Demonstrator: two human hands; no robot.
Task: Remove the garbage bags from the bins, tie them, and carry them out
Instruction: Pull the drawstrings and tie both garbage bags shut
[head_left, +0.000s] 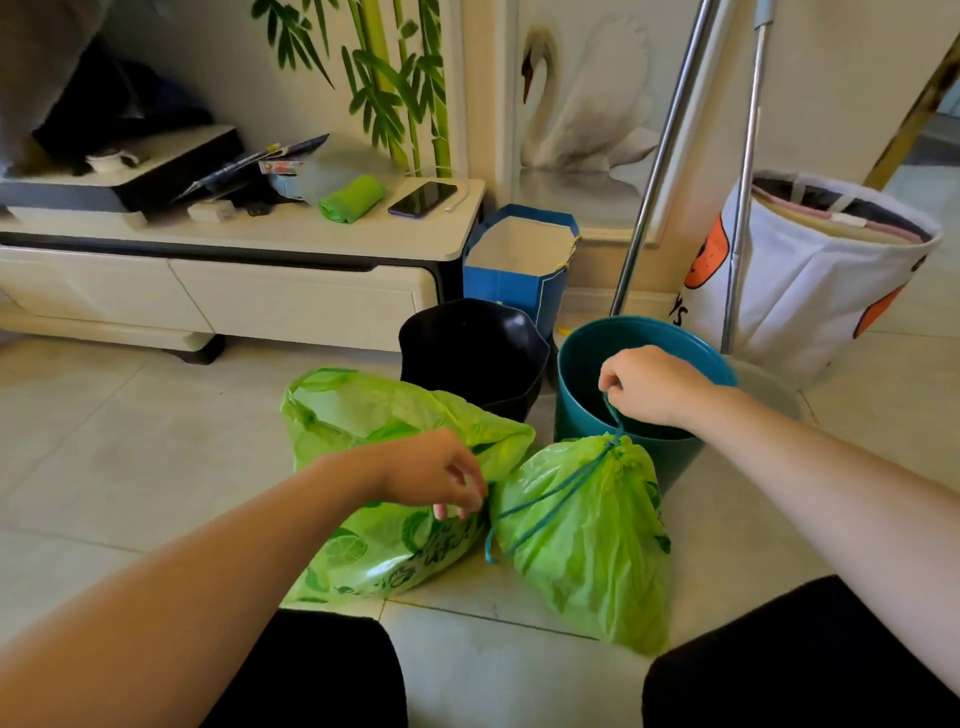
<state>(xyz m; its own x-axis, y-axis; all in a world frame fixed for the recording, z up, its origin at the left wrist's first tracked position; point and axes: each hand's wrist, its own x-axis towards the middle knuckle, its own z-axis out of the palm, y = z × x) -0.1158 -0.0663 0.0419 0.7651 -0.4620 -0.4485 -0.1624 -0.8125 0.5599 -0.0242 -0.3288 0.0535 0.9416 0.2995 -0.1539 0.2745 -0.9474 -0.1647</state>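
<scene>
Two green garbage bags lie on the tiled floor in front of a black bin (475, 353) and a teal bin (582, 395). The right bag (587, 535) is cinched at its neck by a teal drawstring (550, 493). My right hand (649, 384) hovers over the teal bin's rim and pinches the upper end of that drawstring, pulling it taut. My left hand (431, 473) pinches the other end of the string between the two bags. The left bag (363, 431), printed with lemons, lies on its side with its mouth loose and open.
A low cream cabinet (249, 239) at the left carries a green bag roll (350, 200) and a phone (422, 199). A blue paper bag (519, 265), two metal poles (660, 156) and a white fabric basket (821, 275) stand behind the bins. My knees fill the bottom edge.
</scene>
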